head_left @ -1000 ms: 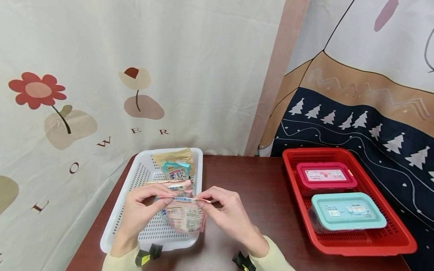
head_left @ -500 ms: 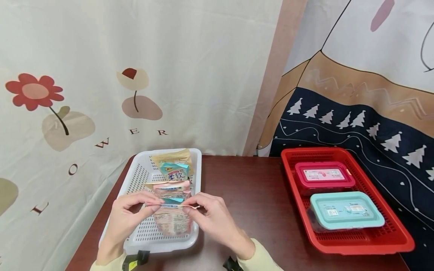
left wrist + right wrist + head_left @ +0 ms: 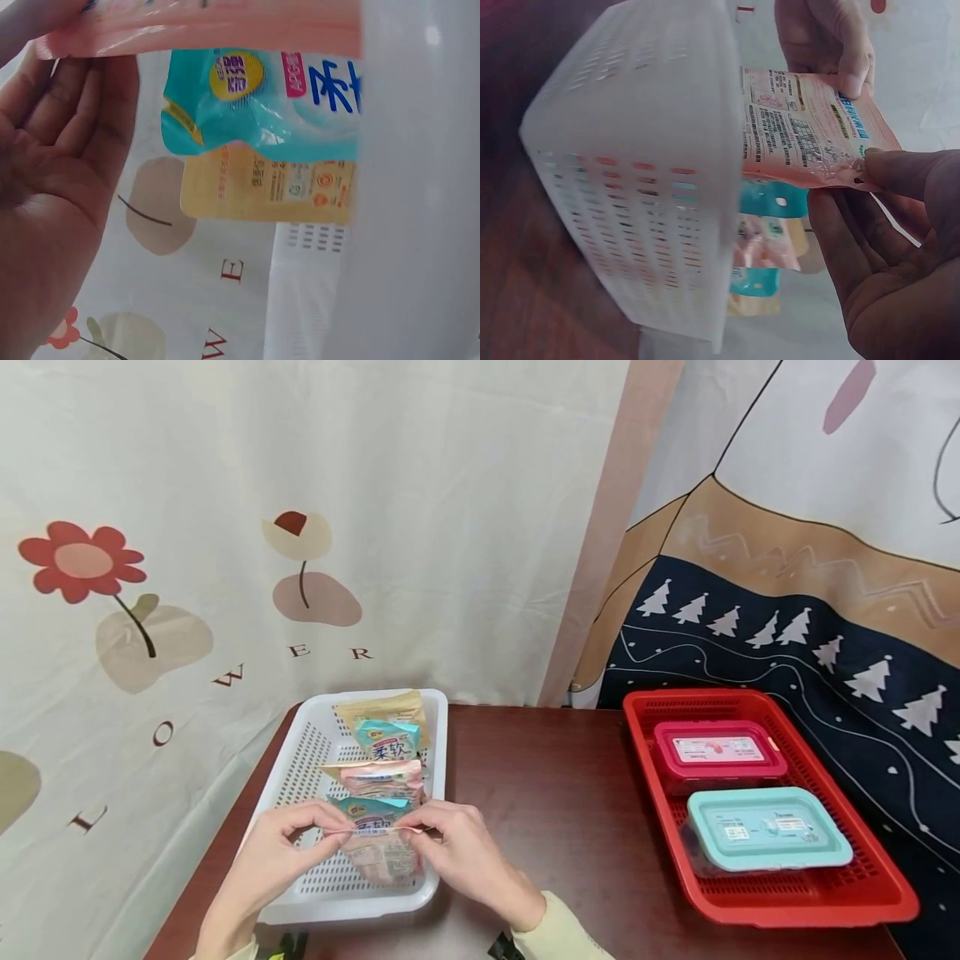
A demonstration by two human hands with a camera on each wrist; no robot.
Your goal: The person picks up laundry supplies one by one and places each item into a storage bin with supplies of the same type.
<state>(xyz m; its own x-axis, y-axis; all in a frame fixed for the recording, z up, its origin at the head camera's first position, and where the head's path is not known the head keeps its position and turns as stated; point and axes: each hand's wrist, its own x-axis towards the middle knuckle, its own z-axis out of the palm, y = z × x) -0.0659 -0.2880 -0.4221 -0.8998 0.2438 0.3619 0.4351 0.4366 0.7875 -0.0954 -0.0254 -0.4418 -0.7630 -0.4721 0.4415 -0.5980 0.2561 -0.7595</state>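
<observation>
Both hands pinch the top edge of a pink detergent pouch (image 3: 384, 857), one at each corner. The left hand (image 3: 281, 842) grips the left corner and the right hand (image 3: 459, 846) the right one. In the right wrist view, the lower part of this pouch (image 3: 795, 127) is hidden behind the wall of the white basket (image 3: 630, 247). Right behind it stands a teal pouch (image 3: 367, 808). Farther back in the same basket are another pink pouch (image 3: 382, 778), a second teal pouch (image 3: 388, 737) and a tan pouch (image 3: 390, 706).
To the right, a red basket (image 3: 660, 827) holds a magenta-lidded box (image 3: 720, 752) and a teal-lidded box (image 3: 772, 827). Dark brown table surface (image 3: 540, 777) lies between the two baskets. A printed curtain (image 3: 465, 527) hangs behind the table.
The hands have moved left and down with the pink pouch, from over the basket's right front to within its front part. The teal pouch behind it now shows more.
</observation>
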